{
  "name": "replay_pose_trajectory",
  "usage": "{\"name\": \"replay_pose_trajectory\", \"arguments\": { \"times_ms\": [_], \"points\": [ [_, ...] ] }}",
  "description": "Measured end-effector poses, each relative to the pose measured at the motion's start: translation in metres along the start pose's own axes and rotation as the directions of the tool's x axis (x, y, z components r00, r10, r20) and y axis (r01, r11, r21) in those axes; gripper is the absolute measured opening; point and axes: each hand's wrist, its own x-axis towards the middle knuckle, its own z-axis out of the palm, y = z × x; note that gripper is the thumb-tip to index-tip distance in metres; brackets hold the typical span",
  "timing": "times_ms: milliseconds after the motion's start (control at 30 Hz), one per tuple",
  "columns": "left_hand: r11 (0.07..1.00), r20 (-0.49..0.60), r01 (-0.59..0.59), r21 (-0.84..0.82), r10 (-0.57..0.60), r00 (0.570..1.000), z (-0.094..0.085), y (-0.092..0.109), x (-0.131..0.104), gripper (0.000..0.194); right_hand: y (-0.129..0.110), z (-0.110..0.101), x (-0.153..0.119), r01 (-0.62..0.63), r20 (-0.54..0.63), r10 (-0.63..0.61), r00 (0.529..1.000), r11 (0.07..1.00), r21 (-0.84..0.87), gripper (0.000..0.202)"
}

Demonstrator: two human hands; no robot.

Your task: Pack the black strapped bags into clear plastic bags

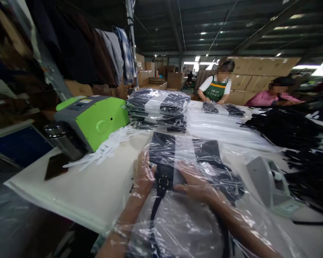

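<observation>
In front of me a black handbag [164, 173] with a small metal buckle and a long dark strap lies in a clear plastic bag [188, 222]. A white band [183, 150] runs across the handbag. My left hand [144, 173] grips its left edge, thumb on top and fingers along the side. Flat on the handbag beside the band rests my right hand [193, 181], its fingers stretched out. Both forearms reach under the clear film, which blurs the fingers with glare.
A stack of bagged dark items [157, 109] stands behind. To the left are a green machine [99, 120], white tags [107, 145], a steel flask [64, 139] and a phone [56, 166]. A grey dispenser [269, 182] and black straps [288, 127] lie right. Two co-workers [216, 89] sit or stand across the table.
</observation>
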Motion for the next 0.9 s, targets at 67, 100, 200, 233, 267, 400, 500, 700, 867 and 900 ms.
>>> {"name": "replay_pose_trajectory", "arguments": {
  "times_ms": [67,100,200,233,267,400,500,700,867,900],
  "points": [
    [0.997,-0.037,-0.024,0.073,0.027,0.999,-0.017,-0.009,-0.043,0.061,-0.026,0.016,-0.004,0.069,0.049,-0.067,0.997,0.997,-0.046,0.087],
    [0.988,0.001,-0.091,0.122,0.091,0.996,-0.022,-0.014,-0.064,0.066,-0.031,0.023,-0.003,0.074,0.041,-0.071,0.997,0.995,-0.068,0.084],
    [0.931,-0.006,-0.247,0.268,0.258,0.966,-0.02,-0.03,-0.12,0.085,-0.025,0.039,0.009,0.037,0.0,-0.037,0.999,0.991,-0.131,0.069],
    [0.922,-0.026,-0.248,0.296,0.268,0.963,-0.016,-0.035,-0.134,0.088,-0.019,0.041,0.015,0.012,-0.018,-0.015,1.0,0.989,-0.149,0.065],
    [0.918,-0.044,-0.245,0.31,0.272,0.961,-0.012,-0.039,-0.145,0.089,-0.013,0.043,0.02,-0.013,-0.037,0.007,0.999,0.986,-0.163,0.064],
    [0.908,-0.066,-0.276,0.316,0.311,0.948,-0.003,-0.051,-0.159,0.088,0.004,0.046,0.041,-0.062,-0.07,0.05,0.996,0.982,-0.178,0.066],
    [0.857,-0.061,-0.356,0.372,0.405,0.912,-0.005,-0.06,-0.155,0.089,0.01,0.048,0.05,-0.079,-0.059,0.07,0.996,0.983,-0.165,0.065],
    [0.883,-0.057,-0.333,0.33,0.371,0.927,-0.007,-0.057,-0.151,0.086,0.02,0.052,0.062,-0.075,-0.096,0.066,0.993,0.993,-0.095,0.062],
    [0.95,-0.072,-0.249,0.191,0.267,0.961,-0.013,-0.061,-0.148,0.091,0.018,0.039,0.052,-0.064,-0.1,0.06,0.993,0.997,-0.037,0.073],
    [0.963,-0.071,-0.223,0.15,0.235,0.969,-0.017,-0.065,-0.148,0.093,0.019,0.032,0.043,-0.078,-0.143,0.072,0.987,0.996,-0.035,0.073]
  ]
}}
